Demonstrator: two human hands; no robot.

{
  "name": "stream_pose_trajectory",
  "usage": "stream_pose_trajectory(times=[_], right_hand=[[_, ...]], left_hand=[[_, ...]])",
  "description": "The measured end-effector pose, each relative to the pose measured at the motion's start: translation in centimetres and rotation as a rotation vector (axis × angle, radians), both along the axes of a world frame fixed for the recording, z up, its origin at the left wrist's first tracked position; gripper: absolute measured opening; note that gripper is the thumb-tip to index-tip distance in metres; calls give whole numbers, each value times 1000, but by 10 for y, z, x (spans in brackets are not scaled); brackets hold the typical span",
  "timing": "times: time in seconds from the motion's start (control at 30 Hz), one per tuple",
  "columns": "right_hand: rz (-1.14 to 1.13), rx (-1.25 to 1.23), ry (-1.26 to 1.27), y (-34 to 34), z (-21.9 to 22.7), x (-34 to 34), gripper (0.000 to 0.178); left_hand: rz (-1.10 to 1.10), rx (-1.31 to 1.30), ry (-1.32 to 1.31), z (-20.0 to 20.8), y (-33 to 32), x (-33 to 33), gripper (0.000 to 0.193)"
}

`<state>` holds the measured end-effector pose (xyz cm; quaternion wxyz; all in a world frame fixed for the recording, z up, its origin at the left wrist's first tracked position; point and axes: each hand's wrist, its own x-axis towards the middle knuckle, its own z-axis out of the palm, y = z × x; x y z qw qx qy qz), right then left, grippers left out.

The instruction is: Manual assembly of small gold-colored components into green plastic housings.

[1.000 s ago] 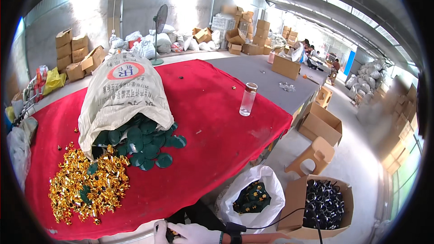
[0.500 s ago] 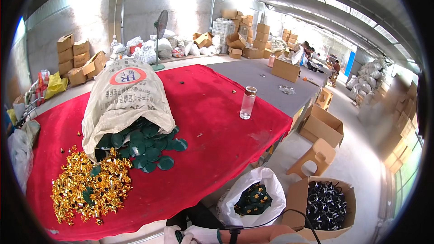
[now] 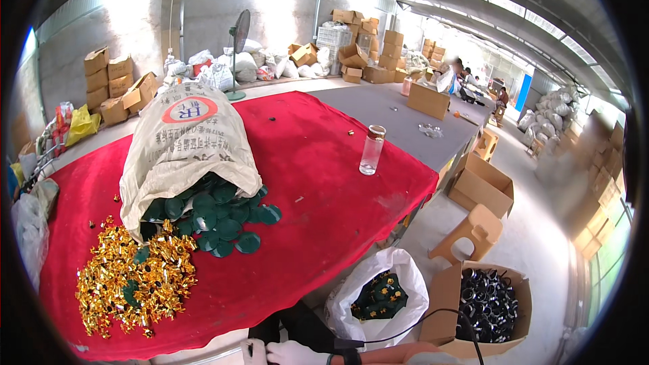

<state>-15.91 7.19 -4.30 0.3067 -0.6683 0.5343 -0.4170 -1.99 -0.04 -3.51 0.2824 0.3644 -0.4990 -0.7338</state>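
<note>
Both my hands wear white gloves and sit close together at the lower edge, partly cut off. My left hand looks closed, its fingers curled. Beside it, my right hand also looks closed, with a dark band at its wrist. Whatever lies between them is hidden. On the red cloth ahead is a pile of shiny gold flower-shaped pieces. Behind that pile lies a beige woven sack, its mouth spilling dark green discs. A few green bits rest among the gold pieces.
A white bag of green pieces with gold centres stands right of my hands, beside a carton of black rings. Further off are a plastic stool, an open box and a clear glass bottle. People work at the far table end.
My hands have shifted slightly left and closer together. The dark green piece seen between them earlier is out of sight. The view has tilted a little; the table things stay put.
</note>
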Motion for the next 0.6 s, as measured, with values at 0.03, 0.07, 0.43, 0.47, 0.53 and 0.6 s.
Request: stream_pose_trajectory(times=[0.03,0.07,0.43,0.47,0.53,0.6], right_hand=[[51,181,-454,-2,-2,-4,15],[74,332,-425,4,1,-18,14],[-108,-59,538,1,20,0,24],[-103,93,532,0,14,3,26],[-88,19,532,2,9,4,24],[-53,-78,502,-2,16,11,23]], left_hand=[[60,-380,-55,-1,4,0,24],[-59,-239,-68,-53,-1,1,25],[-36,762,91,44,-14,-1,54],[-144,734,174,35,-15,6,52],[-283,661,297,30,-13,14,45],[-58,351,88,23,-7,10,39]])
